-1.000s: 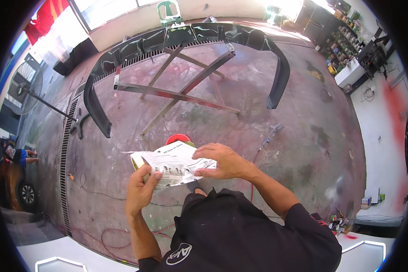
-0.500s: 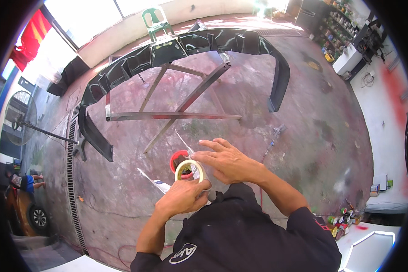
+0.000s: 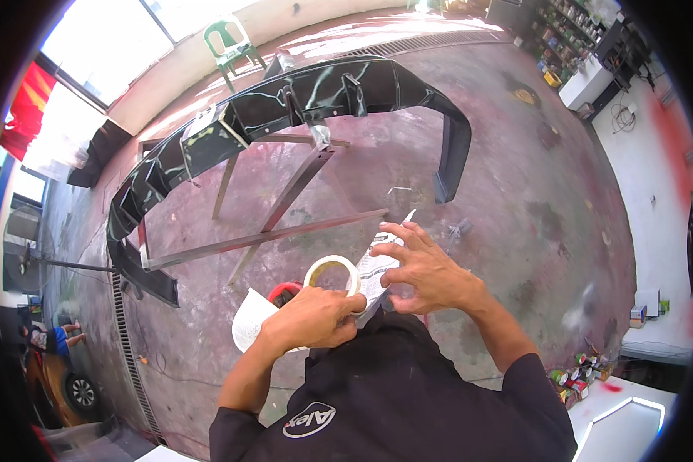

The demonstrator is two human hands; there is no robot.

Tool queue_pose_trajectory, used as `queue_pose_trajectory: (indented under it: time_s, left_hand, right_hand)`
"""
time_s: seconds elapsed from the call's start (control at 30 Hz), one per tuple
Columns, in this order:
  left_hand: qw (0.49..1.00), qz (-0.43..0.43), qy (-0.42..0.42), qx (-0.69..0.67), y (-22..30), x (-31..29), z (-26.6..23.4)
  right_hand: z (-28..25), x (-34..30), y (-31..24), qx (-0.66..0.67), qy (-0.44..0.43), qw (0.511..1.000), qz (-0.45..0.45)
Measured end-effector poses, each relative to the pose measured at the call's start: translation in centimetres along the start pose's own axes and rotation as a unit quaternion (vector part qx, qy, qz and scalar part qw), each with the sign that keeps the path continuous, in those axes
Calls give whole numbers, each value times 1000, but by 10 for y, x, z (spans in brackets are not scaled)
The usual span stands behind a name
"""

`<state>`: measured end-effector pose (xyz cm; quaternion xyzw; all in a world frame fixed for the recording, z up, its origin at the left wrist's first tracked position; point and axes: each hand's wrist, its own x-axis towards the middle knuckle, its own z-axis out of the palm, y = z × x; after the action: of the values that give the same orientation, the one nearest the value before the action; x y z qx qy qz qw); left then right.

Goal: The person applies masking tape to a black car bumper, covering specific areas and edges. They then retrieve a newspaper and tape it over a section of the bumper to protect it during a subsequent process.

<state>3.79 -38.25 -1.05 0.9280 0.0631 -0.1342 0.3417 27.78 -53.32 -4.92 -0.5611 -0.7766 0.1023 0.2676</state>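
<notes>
My left hand [image 3: 316, 317] is closed around the lower edge of a pale yellow roll of masking tape [image 3: 352, 271], which stands up from the fingers. A printed sheet of paper [image 3: 373, 267] rises just right of the roll, and a white paper part [image 3: 248, 321] sticks out left of my left wrist. My left hand hides how these parts join. To the right, my right hand [image 3: 431, 271] has its fingers bent and spread, their tips at the sheet's right edge. Below and behind the roll is a red round container [image 3: 283, 291], partly covered by the hand and paper.
A long black car bumper [image 3: 323, 85] rests on a metal stand [image 3: 285, 204] ahead. Beyond it is a green and white chair [image 3: 227, 45]. A floor grate [image 3: 127, 339] runs along the left. Several cans [image 3: 581, 377] stand on a white table at lower right.
My right hand has shifted right and slightly down, its fingers now more spread. The paper has turned to show more of its surface. The bumper appears tilted and farther left as the view has turned.
</notes>
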Motion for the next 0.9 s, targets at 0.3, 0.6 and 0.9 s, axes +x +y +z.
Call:
queue_pose_trajectory:
  time_s: [0.3, 0.6, 0.9]
  left_hand:
    - [999, -13, 40, 7, -68, 67, -53]
    - [966, -212, 144, -45, -131, 21, -15]
    - [800, -436, 345, -228, -93, -138, 69]
  right_hand:
    - [-67, 16, 88, -30, 28, 987, 157]
    - [-69, 65, 139, -7, -45, 975, 219]
    - [-7, 167, 116, 49, -100, 993, 35]
